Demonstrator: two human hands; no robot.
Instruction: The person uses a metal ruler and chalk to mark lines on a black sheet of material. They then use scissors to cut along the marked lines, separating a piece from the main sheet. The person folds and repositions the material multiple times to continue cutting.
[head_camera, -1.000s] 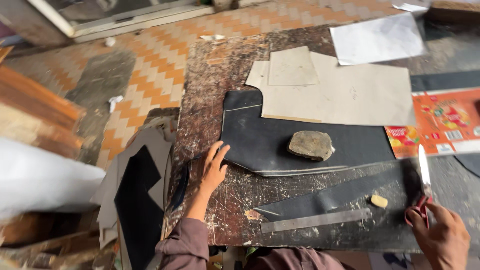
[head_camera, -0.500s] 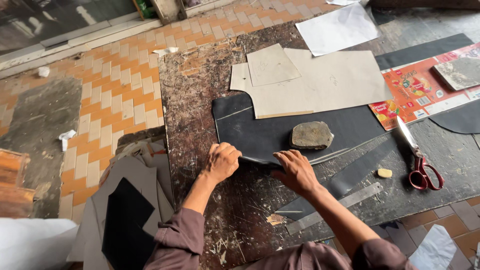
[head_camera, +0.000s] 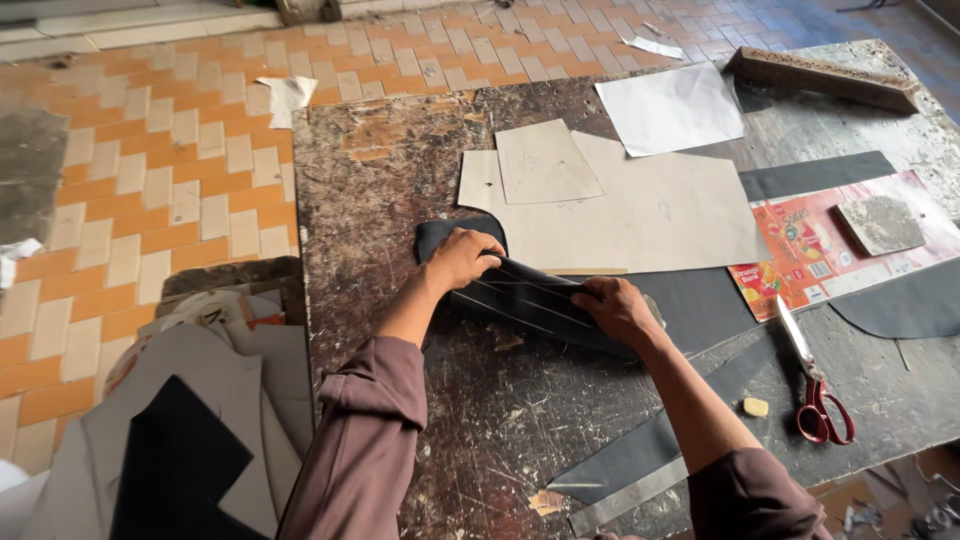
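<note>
A flattened red and orange carton (head_camera: 800, 250), printed in bright colours, lies on the right of the tabletop (head_camera: 380, 190) with a grey stone slab (head_camera: 880, 222) resting on it. Just below the carton, red-handled scissors (head_camera: 815, 385) lie with the blades pointing up-left, near a small yellow lump (head_camera: 756, 407). Beige paper patterns (head_camera: 640, 210) and a white sheet (head_camera: 672, 108) spread across the middle and top, and a carved wooden block (head_camera: 820, 78) sits at the far right edge.

The left hand (head_camera: 462, 257) and right hand (head_camera: 615, 308) each have a closed grip on the dark leather piece (head_camera: 530, 295), marked with pale lines and folded between them near the middle of the tabletop.

The tabletop is dark, scarred and stained. Beside it, the floor (head_camera: 150, 180) is laid with orange and cream tiles, with dark and grey sheets (head_camera: 190, 440) piled at lower left.
</note>
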